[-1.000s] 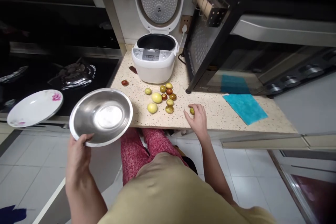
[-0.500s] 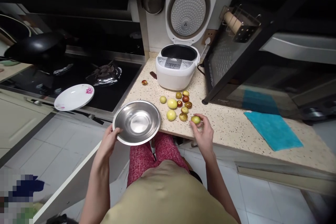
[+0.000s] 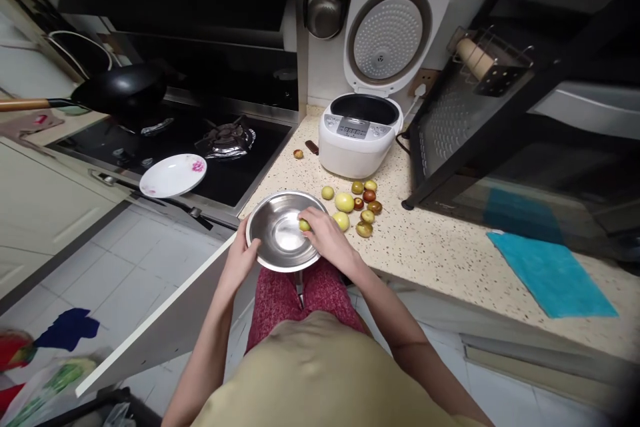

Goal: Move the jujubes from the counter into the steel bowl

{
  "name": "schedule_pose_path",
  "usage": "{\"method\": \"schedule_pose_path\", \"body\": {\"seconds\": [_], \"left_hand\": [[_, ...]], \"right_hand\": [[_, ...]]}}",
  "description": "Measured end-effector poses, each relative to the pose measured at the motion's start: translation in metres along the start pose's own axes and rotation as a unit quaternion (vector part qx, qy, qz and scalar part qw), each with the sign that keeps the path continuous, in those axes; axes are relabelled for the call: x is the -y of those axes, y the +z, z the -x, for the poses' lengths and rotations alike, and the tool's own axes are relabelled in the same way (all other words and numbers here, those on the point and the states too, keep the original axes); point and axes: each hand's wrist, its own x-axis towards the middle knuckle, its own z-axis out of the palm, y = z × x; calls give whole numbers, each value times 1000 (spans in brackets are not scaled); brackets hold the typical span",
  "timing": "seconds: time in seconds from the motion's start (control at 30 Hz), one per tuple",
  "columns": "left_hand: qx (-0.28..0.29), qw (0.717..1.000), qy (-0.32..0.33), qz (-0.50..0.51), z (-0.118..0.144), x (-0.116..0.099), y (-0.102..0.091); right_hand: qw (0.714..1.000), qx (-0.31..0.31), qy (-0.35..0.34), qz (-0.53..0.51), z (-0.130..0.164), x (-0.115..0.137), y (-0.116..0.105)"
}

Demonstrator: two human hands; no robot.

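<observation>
The small green jujube (image 3: pixel 303 225) looks light, firm and smooth-skinned, likely to roll, so a fingertip pinch across its middle suits it. It sits between the right hand's (image 3: pixel 327 240) closed fingertips, over the steel bowl (image 3: pixel 274 240), whose near rim the left hand (image 3: pixel 240 259) clasps.

This is a home kitchen. A gas stove (image 3: pixel 200 147) with a black pan (image 3: pixel 123 90) on it stands beside a speckled stone counter (image 3: pixel 450 247). On the counter there is a white rice cooker (image 3: pixel 360 140) with its lid open, and a ladle (image 3: pixel 325 13) hangs on the wall. The floor has pale tiles (image 3: pixel 100 267).
</observation>
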Motion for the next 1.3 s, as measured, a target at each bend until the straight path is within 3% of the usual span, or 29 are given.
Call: {"method": "schedule_pose_path", "body": {"seconds": [0.17, 0.33, 0.5, 0.6, 0.7, 0.8, 0.9, 1.03, 1.3], "left_hand": [[-47, 979, 138, -141, 10, -10, 7], [78, 941, 231, -234, 19, -27, 4], [166, 911, 274, -260, 17, -26, -4], [178, 901, 289, -271, 15, -25, -4], [162, 896, 305, -279, 12, -26, 0], [151, 895, 313, -280, 9, -26, 4], [149, 892, 317, -285, 5, -27, 7], [142, 883, 329, -303, 2, -27, 11], [129, 872, 338, -329, 5, -24, 10]], "right_hand": [[992, 40, 0, 116, -19, 0, 12], [987, 53, 9, 151, -24, -4, 17], [993, 35, 21, 107, -19, -7, 8], [999, -26, 23, 23, -8, -12, -5], [988, -147, 39, -31, 12, -24, -19], [962, -260, 82, 7, 40, -43, -29], [945, -298, 123, 57, 67, -59, -32], [944, -290, 142, 70, 88, -68, -26], [952, -214, 172, 137, 97, -65, -19]]}}
